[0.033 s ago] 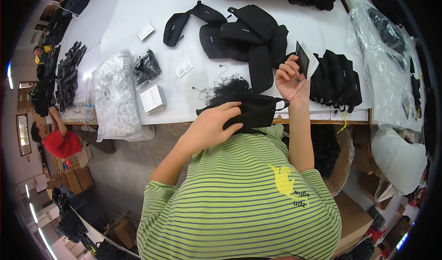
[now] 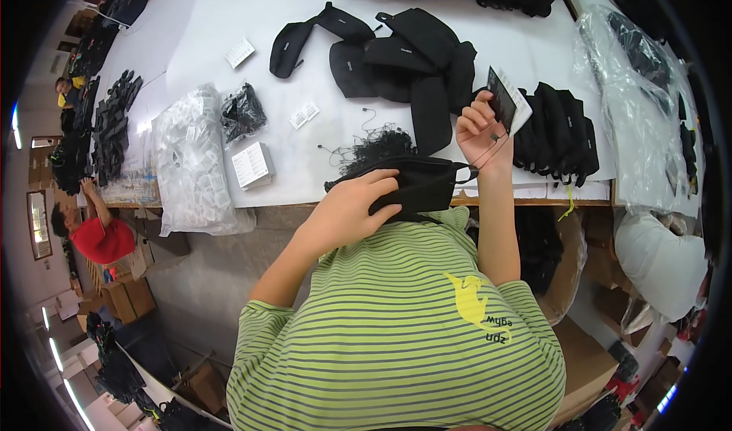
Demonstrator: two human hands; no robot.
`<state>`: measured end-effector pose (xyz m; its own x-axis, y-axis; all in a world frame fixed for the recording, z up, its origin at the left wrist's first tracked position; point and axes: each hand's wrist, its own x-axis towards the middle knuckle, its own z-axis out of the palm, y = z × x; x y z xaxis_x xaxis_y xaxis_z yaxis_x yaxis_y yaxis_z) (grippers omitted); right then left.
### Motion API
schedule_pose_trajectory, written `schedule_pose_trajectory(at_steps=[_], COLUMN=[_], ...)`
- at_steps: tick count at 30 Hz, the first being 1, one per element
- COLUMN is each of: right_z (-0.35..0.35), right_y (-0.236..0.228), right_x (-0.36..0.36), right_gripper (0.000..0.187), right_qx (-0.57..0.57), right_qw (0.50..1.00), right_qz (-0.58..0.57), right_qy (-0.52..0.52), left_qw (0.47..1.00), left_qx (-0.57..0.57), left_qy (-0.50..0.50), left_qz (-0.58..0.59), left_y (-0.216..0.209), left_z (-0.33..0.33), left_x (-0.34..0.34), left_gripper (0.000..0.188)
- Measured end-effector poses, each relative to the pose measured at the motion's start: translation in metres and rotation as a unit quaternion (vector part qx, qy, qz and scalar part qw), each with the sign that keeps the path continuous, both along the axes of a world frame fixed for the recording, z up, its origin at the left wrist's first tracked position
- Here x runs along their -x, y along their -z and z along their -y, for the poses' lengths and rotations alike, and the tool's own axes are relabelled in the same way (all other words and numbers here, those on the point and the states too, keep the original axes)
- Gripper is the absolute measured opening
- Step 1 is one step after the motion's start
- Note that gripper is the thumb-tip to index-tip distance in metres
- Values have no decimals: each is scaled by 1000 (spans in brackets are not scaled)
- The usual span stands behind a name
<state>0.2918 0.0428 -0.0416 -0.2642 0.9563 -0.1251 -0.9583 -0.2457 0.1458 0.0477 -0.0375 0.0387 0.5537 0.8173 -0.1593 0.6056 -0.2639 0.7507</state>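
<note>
My left hand (image 2: pixel 357 204) grips a black fabric pouch (image 2: pixel 427 185) at the table's front edge, thumb and fingers over its near side. A small loop sticks out from the pouch's right end. Raised to the right of it, my right hand (image 2: pixel 486 131) is closed with curled fingers on the thin string of a hang tag (image 2: pixel 508 103). The tag shows black and white cards. Its string runs down toward the pouch's loop; whether it passes through cannot be seen. Just beyond the pouch lies a tangled heap of black strings (image 2: pixel 381 146).
Several black pouches (image 2: pixel 404 53) lie piled farther back, and a row of them (image 2: pixel 560 133) stands at right. At left are a clear bag of small white packets (image 2: pixel 194 160), a small black bag (image 2: pixel 244 112) and a white box (image 2: pixel 253 165). A person in red (image 2: pixel 101 236) works far left.
The hang tag has swung slightly to the left and its cards have fanned a little. My hands and the pouch stay almost where they were.
</note>
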Motion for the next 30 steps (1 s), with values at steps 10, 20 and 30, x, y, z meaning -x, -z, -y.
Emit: schedule_pose_trajectory(at_steps=[10, 20, 30], right_z=[11, 32, 40], right_y=[-18, -58, -42], right_x=[10, 40, 25], right_gripper=[26, 17, 33], right_qx=[99, -320, -372], right_qw=[802, 326, 297], right_qz=[551, 884, 847], right_qy=[209, -96, -237], left_qw=[1000, 963, 966], left_qx=[-2, -268, -40], left_qy=[-7, 17, -169], left_qz=[-7, 17, 190], left_y=[0, 18, 125], left_z=[1, -14, -76], left_x=[2, 1, 46], left_gripper=[24, 22, 21])
